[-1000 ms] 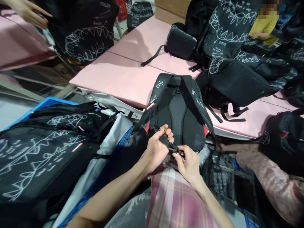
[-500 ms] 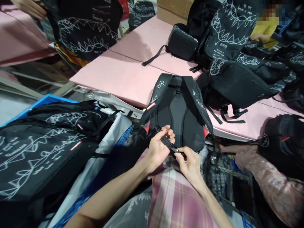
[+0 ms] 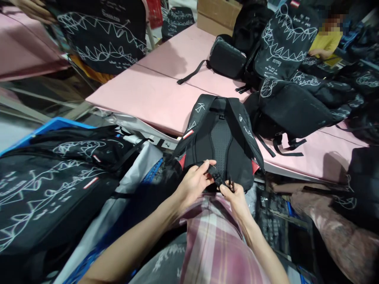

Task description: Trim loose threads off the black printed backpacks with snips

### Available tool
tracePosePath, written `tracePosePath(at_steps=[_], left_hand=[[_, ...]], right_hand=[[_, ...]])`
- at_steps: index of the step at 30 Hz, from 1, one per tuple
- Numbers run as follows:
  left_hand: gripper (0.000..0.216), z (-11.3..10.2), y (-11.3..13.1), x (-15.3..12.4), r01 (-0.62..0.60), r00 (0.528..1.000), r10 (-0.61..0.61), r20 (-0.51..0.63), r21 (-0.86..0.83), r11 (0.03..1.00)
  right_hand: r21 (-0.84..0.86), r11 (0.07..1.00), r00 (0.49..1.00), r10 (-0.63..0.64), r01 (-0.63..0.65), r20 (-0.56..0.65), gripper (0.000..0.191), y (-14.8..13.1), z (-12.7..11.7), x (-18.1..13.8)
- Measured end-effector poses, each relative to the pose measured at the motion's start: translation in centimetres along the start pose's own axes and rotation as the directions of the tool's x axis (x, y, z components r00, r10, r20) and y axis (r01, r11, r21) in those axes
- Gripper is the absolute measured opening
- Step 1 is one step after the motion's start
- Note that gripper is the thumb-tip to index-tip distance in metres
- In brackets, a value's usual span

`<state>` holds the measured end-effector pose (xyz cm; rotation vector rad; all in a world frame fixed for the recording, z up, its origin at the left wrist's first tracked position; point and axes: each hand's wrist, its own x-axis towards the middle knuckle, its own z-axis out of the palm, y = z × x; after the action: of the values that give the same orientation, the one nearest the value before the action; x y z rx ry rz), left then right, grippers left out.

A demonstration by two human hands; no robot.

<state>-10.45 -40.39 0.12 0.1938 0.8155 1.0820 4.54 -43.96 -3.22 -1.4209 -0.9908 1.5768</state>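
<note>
A black backpack (image 3: 204,146) leans against the pink table's front edge, its padded back and shoulder straps facing me. My left hand (image 3: 195,179) is closed on a black webbing strap (image 3: 217,177) in front of the backpack's lower part, with thumb and index finger close together. At the strap's other side, my right hand (image 3: 235,197) pinches it between thumb and fingers. Small dark pointed tips (image 3: 231,183) stick up from the right hand; whether they belong to thread snips or a buckle, I cannot tell.
Several black backpacks with white scribbles (image 3: 284,43) sit on the pink table (image 3: 148,90). Left of me, more backpacks (image 3: 53,189) lie by a blue crate (image 3: 59,122). Another person's hand (image 3: 38,10) holds a backpack at upper left; a patterned sleeve (image 3: 334,225) shows at right.
My left hand has turned and drawn its fingers in on the strap. The right hand has shifted slightly, and dark tips now show above it. The person at right has moved a backpack.
</note>
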Motion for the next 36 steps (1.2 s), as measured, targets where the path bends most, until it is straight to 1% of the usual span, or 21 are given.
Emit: tracePosePath(at_steps=[2, 5, 11, 13, 16, 19, 21, 23, 24, 25, 27, 29, 30, 31, 33, 36], left_hand=[[0.020, -0.2, -0.1, 0.1, 0.005, 1.000, -0.005, 0.016, -0.006, 1.000], [0.020, -0.4, -0.2, 0.3, 0.014, 1.000, -0.014, 0.020, -0.011, 1.000], [0.016, -0.8, -0.3, 0.7, 0.027, 0.999, -0.027, -0.026, 0.010, 1.000], [0.020, -1.0, -0.3, 0.5, 0.021, 1.000, -0.021, -0.001, 0.047, 0.999], [0.028, -1.2, -0.4, 0.0, 0.052, 0.995, -0.065, 0.077, 0.160, 0.986], [0.029, -1.3, -0.3, -0.4, 0.050, 0.994, -0.074, 0.084, 0.257, 0.965], [0.031, -1.3, -0.2, -0.4, 0.048, 0.995, -0.071, 0.067, 0.309, 0.950], [0.033, -1.2, -0.1, -0.2, 0.056, 0.995, -0.082, 0.051, 0.388, 0.920], [0.034, -1.2, 0.0, -0.1, 0.053, 0.996, -0.079, 0.043, 0.432, 0.900], [0.034, -1.1, 0.0, 0.1, 0.044, 0.997, -0.070, 0.037, 0.471, 0.881], [0.034, -1.0, 0.0, 0.2, 0.003, 0.999, -0.027, 0.036, 0.533, 0.846], [0.035, -0.9, 0.1, 0.3, -0.051, 0.998, 0.021, 0.057, 0.598, 0.800], [0.036, -0.8, 0.1, 0.3, -0.076, 0.997, 0.042, 0.069, 0.633, 0.770], [0.037, -0.8, 0.2, 0.3, -0.092, 0.995, 0.054, 0.079, 0.666, 0.740], [0.037, -0.7, 0.3, 0.4, -0.099, 0.995, 0.051, 0.088, 0.710, 0.697], [0.038, -0.6, 0.3, 0.6, -0.101, 0.994, 0.043, 0.098, 0.727, 0.679]], right_hand=[[0.016, 1.000, 1.000, -0.001, 0.001, 0.003, 0.032, -0.1, -0.1, -0.2], [-0.017, 0.999, 1.000, -0.030, 0.030, 0.004, 0.031, -0.2, 0.0, -0.4], [-0.169, 0.980, 0.994, -0.101, 0.105, 0.036, 0.031, -0.8, 0.2, -0.8], [-0.204, 0.970, 0.991, -0.130, 0.130, 0.011, 0.029, -1.1, 0.4, -1.0], [-0.245, 0.957, 0.985, -0.169, 0.157, -0.030, 0.027, -1.4, 0.6, -1.1], [-0.325, 0.929, 0.983, -0.183, 0.178, 0.014, 0.024, -1.6, 0.4, -1.3], [-0.415, 0.882, 0.973, -0.222, 0.226, 0.056, 0.018, -1.7, -0.2, -1.4], [-0.537, 0.789, 0.948, -0.310, 0.300, 0.074, 0.034, -2.1, -1.1, -1.6], [-0.607, 0.719, 0.926, -0.368, 0.339, 0.080, 0.037, -2.4, -1.5, -1.7], [-0.674, 0.635, 0.897, -0.430, 0.378, 0.098, 0.034, -2.7, -1.9, -1.8], [-0.772, 0.440, 0.824, -0.535, 0.459, 0.185, 0.019, -3.5, -2.6, -1.8], [-0.812, 0.255, 0.751, -0.587, 0.525, 0.302, 0.015, -4.2, -3.0, -1.6], [-0.818, 0.181, 0.723, -0.595, 0.546, 0.351, 0.015, -4.6, -3.1, -1.5], [-0.823, 0.119, 0.702, -0.596, 0.556, 0.389, 0.015, -4.8, -3.2, -1.3], [-0.827, 0.023, 0.677, -0.588, 0.562, 0.443, 0.016, -5.2, -3.3, -1.1], [-0.818, -0.058, 0.653, -0.572, 0.572, 0.497, 0.016, -5.6, -3.4, -0.9]])
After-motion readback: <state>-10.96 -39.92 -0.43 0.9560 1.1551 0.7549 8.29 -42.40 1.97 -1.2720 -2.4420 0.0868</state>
